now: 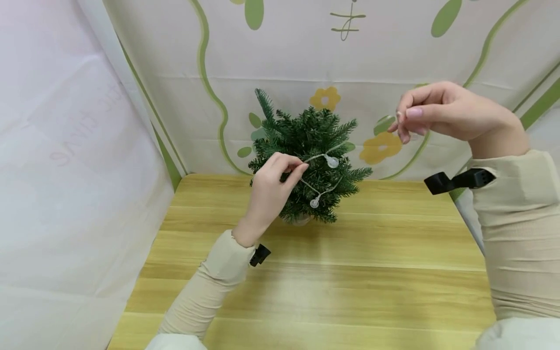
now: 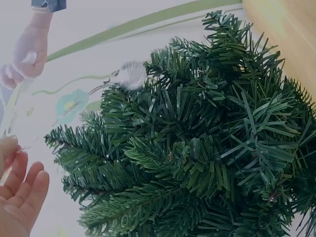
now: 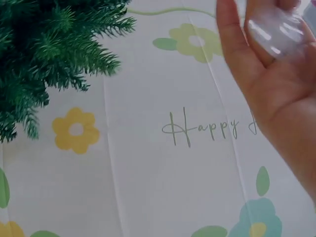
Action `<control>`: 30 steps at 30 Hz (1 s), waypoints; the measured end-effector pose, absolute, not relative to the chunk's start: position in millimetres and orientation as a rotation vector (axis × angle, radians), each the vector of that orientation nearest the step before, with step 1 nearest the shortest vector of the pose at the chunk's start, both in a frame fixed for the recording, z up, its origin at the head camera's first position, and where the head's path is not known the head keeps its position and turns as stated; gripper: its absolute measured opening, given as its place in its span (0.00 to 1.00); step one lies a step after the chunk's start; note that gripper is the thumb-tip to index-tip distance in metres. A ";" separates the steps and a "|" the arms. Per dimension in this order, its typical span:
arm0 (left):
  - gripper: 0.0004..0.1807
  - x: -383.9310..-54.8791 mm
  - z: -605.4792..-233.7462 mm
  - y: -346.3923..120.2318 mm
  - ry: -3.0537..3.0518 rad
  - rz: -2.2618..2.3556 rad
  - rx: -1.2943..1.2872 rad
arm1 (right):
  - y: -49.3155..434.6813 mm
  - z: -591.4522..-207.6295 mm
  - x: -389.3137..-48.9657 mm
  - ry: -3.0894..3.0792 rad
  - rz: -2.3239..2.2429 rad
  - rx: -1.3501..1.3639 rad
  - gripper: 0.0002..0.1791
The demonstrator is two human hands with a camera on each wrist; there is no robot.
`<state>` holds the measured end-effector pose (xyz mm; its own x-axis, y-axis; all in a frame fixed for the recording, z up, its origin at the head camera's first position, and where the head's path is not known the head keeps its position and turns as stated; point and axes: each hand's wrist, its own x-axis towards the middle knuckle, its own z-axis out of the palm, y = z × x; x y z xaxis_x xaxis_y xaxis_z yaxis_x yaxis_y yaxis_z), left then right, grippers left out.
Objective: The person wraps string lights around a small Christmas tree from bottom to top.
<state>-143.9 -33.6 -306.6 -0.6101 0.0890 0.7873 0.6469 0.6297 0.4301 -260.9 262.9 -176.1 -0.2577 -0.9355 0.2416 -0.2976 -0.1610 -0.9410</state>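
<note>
A small green artificial Christmas tree [image 1: 302,129] stands at the back of the table. My left hand [image 1: 272,187] is in front of its left side, pinching the thin wire of a string of bulb lights between thumb and forefinger. Two clear round bulbs, an upper bulb [image 1: 332,162] and a lower bulb [image 1: 314,202], hang on that wire against the branches. Raised to the right of the tree, my right hand [image 1: 457,114] has its thumb and fingers curled together on the string. A clear bulb [image 3: 276,32] shows against its fingers in the right wrist view.
The wooden table [image 1: 350,272] extends in front of the tree. Close behind stands a white cloth backdrop [image 1: 271,58] printed with flowers and green lines. Another white cloth [image 1: 65,204] borders the left side. Both wrists wear black camera mounts, such as the right mount [image 1: 459,181].
</note>
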 end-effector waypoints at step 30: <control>0.16 -156.7 -312.4 -43.4 -2.148 -1.059 -0.336 | 167.7 -145.9 -264.4 1.638 -2.030 -1.070 0.12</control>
